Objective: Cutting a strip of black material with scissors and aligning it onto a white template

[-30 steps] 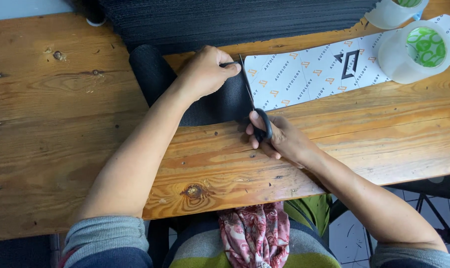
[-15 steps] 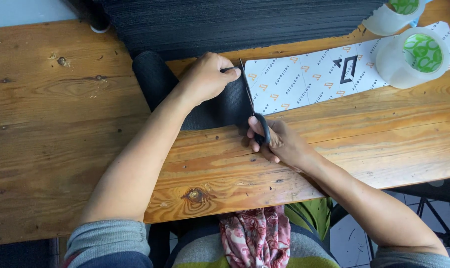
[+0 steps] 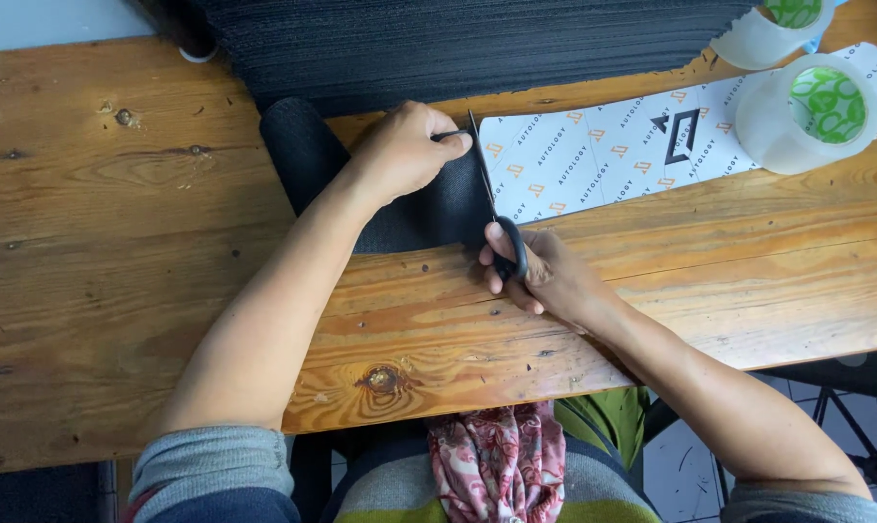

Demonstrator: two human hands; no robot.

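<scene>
My right hand point(image 3: 545, 276) grips black-handled scissors point(image 3: 492, 208), whose blades point away from me along the left edge of a white printed paper strip point(image 3: 613, 150). My left hand point(image 3: 405, 150) presses down on a black mesh-like sheet point(image 3: 308, 155) lying on the wooden table point(image 3: 119, 242), fingertips touching the scissor blades' tip. The black sheet runs under the white strip where the blades lie.
A stack of dark corrugated sheets point(image 3: 458, 39) fills the table's far side. Two clear tape rolls with green cores sit at the far right, one point(image 3: 811, 111) on the white strip, another point(image 3: 772, 29) behind it. A patterned cloth point(image 3: 497, 465) lies on my lap.
The scissors have advanced slightly away from me along the strip's edge, and my right hand followed. My left hand stays pressed on the black sheet.
</scene>
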